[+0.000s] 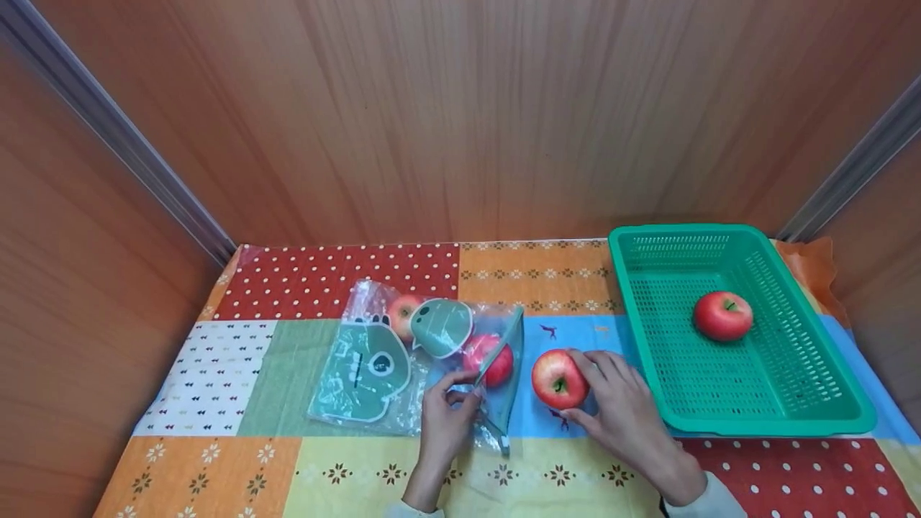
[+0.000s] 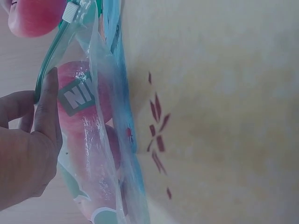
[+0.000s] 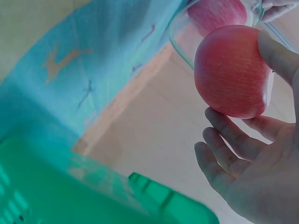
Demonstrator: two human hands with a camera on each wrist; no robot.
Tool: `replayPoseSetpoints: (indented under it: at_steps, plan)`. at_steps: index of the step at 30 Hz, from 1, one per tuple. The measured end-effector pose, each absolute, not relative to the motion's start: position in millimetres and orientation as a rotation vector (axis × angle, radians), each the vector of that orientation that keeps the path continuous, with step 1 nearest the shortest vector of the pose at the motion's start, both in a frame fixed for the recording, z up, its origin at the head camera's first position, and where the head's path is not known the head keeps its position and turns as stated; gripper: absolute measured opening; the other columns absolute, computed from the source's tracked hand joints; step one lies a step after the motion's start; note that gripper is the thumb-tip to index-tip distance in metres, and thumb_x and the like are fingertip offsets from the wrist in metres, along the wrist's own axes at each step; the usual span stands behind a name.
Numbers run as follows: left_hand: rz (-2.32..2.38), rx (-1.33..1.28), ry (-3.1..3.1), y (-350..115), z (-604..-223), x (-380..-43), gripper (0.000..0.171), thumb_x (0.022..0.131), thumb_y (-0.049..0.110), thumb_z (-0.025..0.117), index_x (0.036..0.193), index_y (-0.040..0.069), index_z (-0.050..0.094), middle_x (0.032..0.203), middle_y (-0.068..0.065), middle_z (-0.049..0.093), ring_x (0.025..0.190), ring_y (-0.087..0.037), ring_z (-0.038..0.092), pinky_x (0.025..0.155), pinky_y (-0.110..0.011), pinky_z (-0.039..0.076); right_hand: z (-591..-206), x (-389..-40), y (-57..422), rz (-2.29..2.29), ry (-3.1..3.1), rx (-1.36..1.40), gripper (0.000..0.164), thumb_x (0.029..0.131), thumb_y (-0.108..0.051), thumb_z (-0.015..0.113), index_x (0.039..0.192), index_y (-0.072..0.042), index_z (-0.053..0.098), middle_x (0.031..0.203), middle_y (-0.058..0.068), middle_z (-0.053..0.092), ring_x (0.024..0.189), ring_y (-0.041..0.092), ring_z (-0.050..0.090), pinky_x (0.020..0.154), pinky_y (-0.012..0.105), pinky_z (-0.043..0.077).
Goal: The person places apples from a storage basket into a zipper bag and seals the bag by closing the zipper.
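Fingers of my right hand [image 1: 619, 410] are curling around the apple [image 1: 559, 379], steadying it, while my left hand [image 1: 447, 417] is pinching the zip bag [image 1: 496, 374] mouth open.

Bag [image 1: 403, 360]: clear, glossy plastic film, crinkled, printed with matt green shapes.
Apples [image 1: 558, 380]: smooth, shiny red skin.
Basket [image 1: 856, 410]: green perforated plastic, slight sheen.
Tablecloth [image 1: 216, 460]: matt patchwork-print cloth.
Walls [image 1: 432, 108]: wood-grain panels, satin finish.
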State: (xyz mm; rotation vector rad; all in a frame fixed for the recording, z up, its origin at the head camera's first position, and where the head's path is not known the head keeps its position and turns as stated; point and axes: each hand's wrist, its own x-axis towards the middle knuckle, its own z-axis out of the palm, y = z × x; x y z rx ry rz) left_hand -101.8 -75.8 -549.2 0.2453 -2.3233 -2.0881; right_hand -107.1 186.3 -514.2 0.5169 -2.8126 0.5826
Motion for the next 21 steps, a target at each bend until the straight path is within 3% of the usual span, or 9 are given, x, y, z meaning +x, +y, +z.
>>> replayPoseSetpoints:
  at_steps: [21]
  plan:
    - [-2.079, 0.289, -2.333, -75, -550, -102, 0.025, 0.097, -0.002, 0.070, 0.121, 0.004, 0.073, 0.120, -0.013, 0.069, 0.084, -0.020, 0.069, 0.072, -0.026, 0.062, -534, -118, 151, 0.563, -2.892, 0.530, 0.087, 0.074, -0.035, 0.098, 0.148, -0.014, 0.058, 0.134, 0.012, 0.063, 0.128, 0.033, 0.055, 0.104, 0.059, 0.052]
